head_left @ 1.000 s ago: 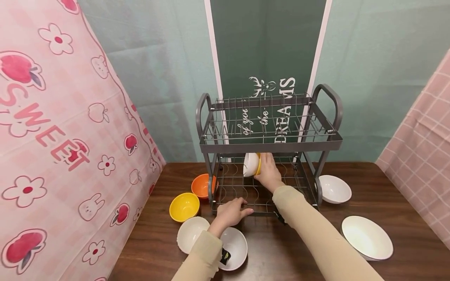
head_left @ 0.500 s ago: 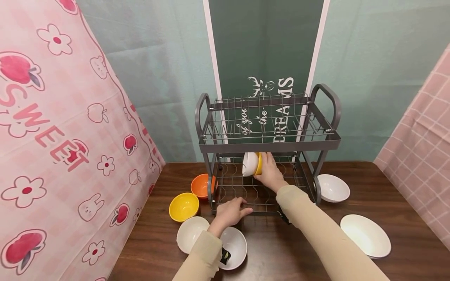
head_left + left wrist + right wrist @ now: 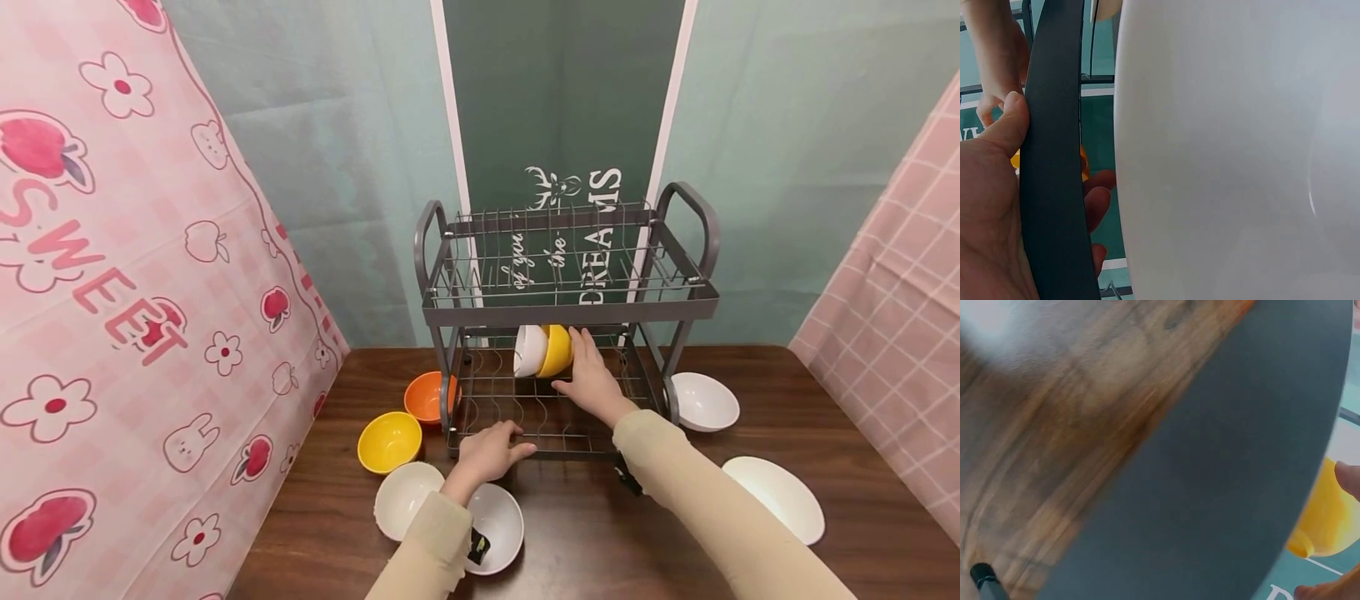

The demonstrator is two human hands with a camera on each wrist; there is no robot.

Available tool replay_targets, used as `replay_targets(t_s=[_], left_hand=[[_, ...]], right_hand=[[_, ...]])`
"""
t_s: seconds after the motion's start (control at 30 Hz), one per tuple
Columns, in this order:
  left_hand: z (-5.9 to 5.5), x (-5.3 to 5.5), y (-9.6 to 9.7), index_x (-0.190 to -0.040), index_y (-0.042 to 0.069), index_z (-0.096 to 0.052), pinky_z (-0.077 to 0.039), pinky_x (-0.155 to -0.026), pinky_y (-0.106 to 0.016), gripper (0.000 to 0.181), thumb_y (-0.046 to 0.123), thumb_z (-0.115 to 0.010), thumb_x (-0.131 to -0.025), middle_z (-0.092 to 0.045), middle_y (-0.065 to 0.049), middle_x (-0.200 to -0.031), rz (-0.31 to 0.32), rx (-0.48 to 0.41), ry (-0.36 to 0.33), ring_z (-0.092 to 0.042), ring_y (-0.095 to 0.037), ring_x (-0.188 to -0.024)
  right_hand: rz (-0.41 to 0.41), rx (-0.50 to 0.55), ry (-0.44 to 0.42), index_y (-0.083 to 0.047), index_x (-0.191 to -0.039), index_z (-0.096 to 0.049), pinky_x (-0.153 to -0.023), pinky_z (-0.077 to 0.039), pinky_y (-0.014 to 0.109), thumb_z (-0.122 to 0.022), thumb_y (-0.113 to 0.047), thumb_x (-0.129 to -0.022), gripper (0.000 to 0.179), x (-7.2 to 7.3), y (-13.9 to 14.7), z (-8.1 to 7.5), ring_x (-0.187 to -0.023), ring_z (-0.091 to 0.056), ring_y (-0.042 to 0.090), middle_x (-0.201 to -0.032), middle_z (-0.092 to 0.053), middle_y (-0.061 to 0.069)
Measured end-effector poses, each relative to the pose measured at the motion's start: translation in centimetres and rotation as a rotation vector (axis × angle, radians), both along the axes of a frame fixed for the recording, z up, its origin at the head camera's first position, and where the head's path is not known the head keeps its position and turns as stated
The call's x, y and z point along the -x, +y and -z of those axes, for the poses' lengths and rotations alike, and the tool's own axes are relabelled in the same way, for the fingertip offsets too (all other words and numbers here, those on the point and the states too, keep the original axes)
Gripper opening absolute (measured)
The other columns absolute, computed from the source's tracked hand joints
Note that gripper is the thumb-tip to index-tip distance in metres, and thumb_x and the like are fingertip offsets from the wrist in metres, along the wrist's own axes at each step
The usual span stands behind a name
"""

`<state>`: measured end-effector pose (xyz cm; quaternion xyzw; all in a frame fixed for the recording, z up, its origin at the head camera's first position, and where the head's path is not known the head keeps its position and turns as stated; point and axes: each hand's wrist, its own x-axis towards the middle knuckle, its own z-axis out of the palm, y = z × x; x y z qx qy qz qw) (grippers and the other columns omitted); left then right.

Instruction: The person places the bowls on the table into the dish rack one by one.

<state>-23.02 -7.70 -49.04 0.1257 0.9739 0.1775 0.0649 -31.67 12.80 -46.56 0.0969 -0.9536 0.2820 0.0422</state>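
Observation:
A two-tier dark grey dish rack (image 3: 570, 313) stands on the wooden table. On its lower tier a white bowl (image 3: 529, 352) and a yellow bowl (image 3: 557, 352) rest tipped on their sides, one against the other. My right hand (image 3: 597, 385) is just right of the yellow bowl, fingers spread and loosely bent; the right wrist view has a fingertip (image 3: 1349, 477) at that bowl's edge. My left hand (image 3: 491, 448) grips the rack's lower front rail (image 3: 1054, 162), thumb on one side and fingers on the other. A white bowl (image 3: 1222, 156) fills much of the left wrist view.
Left of the rack are an orange bowl (image 3: 424, 398) and a yellow one (image 3: 388, 443). Two white bowls, one of them this white bowl (image 3: 403, 493), lie around my left forearm. To the right are another white bowl (image 3: 705, 403) and a white oval dish (image 3: 780, 502).
My right hand has let go of the yellow bowl and drawn back to the right, leaving it leaning against the white bowl. The left hand keeps its place on the rail.

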Motion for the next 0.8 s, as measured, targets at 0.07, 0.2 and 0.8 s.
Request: replay_targets(t_s=[0.07,0.2,0.8], left_hand=[[0.0,0.0,0.0,-0.113,0.024,-0.06,-0.045,-0.07,-0.039,0.043,0.056,-0.052,-0.086,-0.066,0.002,-0.108,0.0,0.0,0.005,-0.063,-0.019,-0.097],[0.1,-0.2,0.0,-0.113,0.024,-0.06,-0.045,-0.07,-0.039,0.043,0.057,-0.051,-0.085,-0.066,0.003,-0.109,0.001,0.002,0.013,-0.063,-0.019,-0.097],[0.0,-0.4,-0.1,-0.113,0.023,-0.06,-0.045,-0.072,-0.039,0.044,0.056,-0.053,-0.085,-0.065,0.001,-0.11,0.016,-0.03,-0.005,-0.062,-0.02,-0.1]], right_hand=[[0.006,-0.007,-0.002,-0.009,-0.148,-0.001,-0.09,-0.044,0.055,-0.073,-0.027,-0.079,0.101,-0.4,0.3,0.0,-0.137,-0.019,0.045,-0.153,0.0,0.024],[0.009,0.0,-0.012,-0.01,-0.148,0.002,-0.091,-0.042,0.056,-0.072,-0.027,-0.08,0.102,-1.1,1.2,0.0,-0.136,-0.02,0.046,-0.154,0.001,0.023],[-0.005,-0.037,0.089,-0.008,-0.148,-0.006,-0.097,-0.035,0.06,-0.068,-0.029,-0.082,0.093,-5.2,3.6,-0.5,-0.138,-0.016,0.044,-0.153,-0.005,0.023]])
